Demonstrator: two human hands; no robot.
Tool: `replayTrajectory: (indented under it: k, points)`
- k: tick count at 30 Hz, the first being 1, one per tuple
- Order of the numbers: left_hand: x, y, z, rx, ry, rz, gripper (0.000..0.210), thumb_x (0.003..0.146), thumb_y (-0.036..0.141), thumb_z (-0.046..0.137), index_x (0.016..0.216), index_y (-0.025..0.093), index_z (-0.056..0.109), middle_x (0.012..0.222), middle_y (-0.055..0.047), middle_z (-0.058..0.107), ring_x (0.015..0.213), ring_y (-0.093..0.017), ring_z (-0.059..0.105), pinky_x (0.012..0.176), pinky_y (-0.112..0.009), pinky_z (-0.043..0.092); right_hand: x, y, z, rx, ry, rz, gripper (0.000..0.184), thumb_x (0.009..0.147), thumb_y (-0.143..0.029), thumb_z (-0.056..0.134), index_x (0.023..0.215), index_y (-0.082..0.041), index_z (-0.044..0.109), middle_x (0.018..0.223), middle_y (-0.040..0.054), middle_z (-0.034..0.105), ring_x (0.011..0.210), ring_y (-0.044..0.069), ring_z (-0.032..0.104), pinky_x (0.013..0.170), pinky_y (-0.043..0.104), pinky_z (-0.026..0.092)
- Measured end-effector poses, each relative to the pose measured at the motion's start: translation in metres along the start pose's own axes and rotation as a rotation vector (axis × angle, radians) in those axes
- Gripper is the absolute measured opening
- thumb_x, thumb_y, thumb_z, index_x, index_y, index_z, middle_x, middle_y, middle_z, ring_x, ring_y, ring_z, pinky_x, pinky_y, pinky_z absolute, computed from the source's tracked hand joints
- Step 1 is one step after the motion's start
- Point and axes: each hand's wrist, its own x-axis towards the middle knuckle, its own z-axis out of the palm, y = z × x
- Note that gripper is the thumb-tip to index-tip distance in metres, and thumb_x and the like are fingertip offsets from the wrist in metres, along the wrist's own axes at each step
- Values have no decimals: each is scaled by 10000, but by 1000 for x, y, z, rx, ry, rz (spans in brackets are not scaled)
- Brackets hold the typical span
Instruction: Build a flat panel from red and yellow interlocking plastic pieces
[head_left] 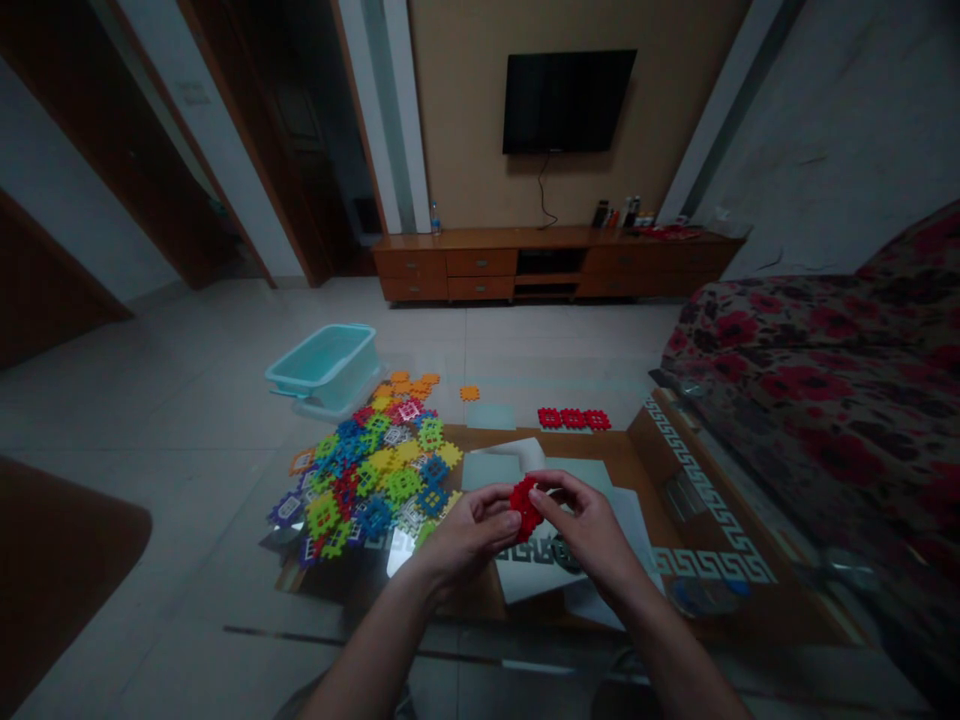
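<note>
- Red toy piece [526, 510] is held up over the glass table [616, 452]; we seem to be mid-handling.
- Any next move, we judge, calls for steady, even pressure.
- Our left hand [476, 528] and right hand [577, 515] pinch it from either side, thumbs toward us, wrists angled inward.

2 bare forearms [382, 645] narrow toward a left hand [476, 525] and right hand [577, 515] with slender fingers [551, 510].

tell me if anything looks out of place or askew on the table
Two small things: one orange piece lies by itself, apart from the mixed heap and the row of red pieces, so it looks stray; and the white papers sit at uneven angles. I see no clear damage.
</note>
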Motion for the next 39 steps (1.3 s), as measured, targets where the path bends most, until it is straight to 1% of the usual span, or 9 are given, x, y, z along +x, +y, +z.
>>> replayTrajectory:
  k: [7, 10, 13, 17, 19, 21, 26, 34, 39]
  points:
    - [4, -4, -5, 37, 51, -18, 500, 614, 303, 903, 1036, 116, 711, 973, -117, 713, 824, -159, 683, 827, -284, 528, -4, 1, 5, -209, -2, -87, 286, 827, -423, 650, 987, -210, 754, 1005, 80, 682, 767, 186, 592, 622, 287, 467]
    - [6, -4, -6, 58, 82, -22, 432, 640, 346, 882, 955, 100, 718, 907, -115, 711, 774, -158, 675, 793, -284, 526, -5, 1, 6, -242, -10, -90, 304, 859, -411, 613, 1051, -209, 735, 1038, 84, 678, 792, 191, 607, 631, 293, 478]
    - [7, -3, -6, 64, 132, -39, 420, 649, 400, 865, 899, 95, 719, 830, -109, 708, 739, -166, 673, 758, -275, 516, -8, -5, 5, -227, -41, -109, 391, 872, -403, 608, 1218, -227, 663, 1145, 91, 668, 933, 218, 629, 725, 319, 514]
    - [8, -4, -9, 94, 145, -63, 426, 657, 459, 842, 837, 92, 724, 663, -74, 671, 685, -177, 661, 698, -264, 496, -14, -14, 3, -228, -211, -214, 596, 773, -326, 741, 1344, -286, 575, 1331, 77, 600, 1182, 269, 568, 935, 399, 499]
    - [8, -5, -10, 123, 122, -73, 439, 667, 485, 826, 827, 89, 729, 616, -66, 653, 668, -184, 655, 675, -265, 484, -15, -14, 3, -237, -247, -251, 645, 732, -262, 773, 1345, -294, 574, 1322, 71, 608, 1169, 267, 582, 957, 410, 495]
    - [7, -5, -10, 149, 110, -79, 448, 672, 496, 818, 834, 86, 733, 602, -62, 646, 656, -182, 650, 663, -266, 476, -14, -11, 4, -261, -245, -282, 609, 724, -219, 773, 1306, -287, 605, 1263, 66, 643, 1110, 251, 614, 932, 395, 508]
    - [6, -5, -10, 160, 68, -90, 440, 692, 485, 809, 868, 89, 738, 608, -54, 640, 625, -153, 626, 642, -251, 462, -11, -6, 4, -301, -228, -301, 568, 701, -217, 807, 1242, -272, 644, 1186, 57, 680, 1065, 244, 633, 913, 380, 511]
    - [7, -3, -12, 180, 33, -105, 396, 695, 446, 822, 831, 83, 737, 798, -110, 704, 673, -119, 626, 660, -214, 456, -12, -11, 4, -304, -226, -276, 572, 695, -282, 829, 1236, -259, 644, 1183, 68, 685, 1037, 253, 648, 917, 386, 509]
    - [8, -4, -16, 195, 9, -126, 428, 687, 451, 828, 864, 74, 734, 830, -121, 714, 645, -100, 609, 652, -211, 455, -13, -11, 3, -351, -229, -286, 534, 688, -243, 818, 1196, -238, 654, 1149, 60, 700, 1005, 242, 656, 899, 378, 516]
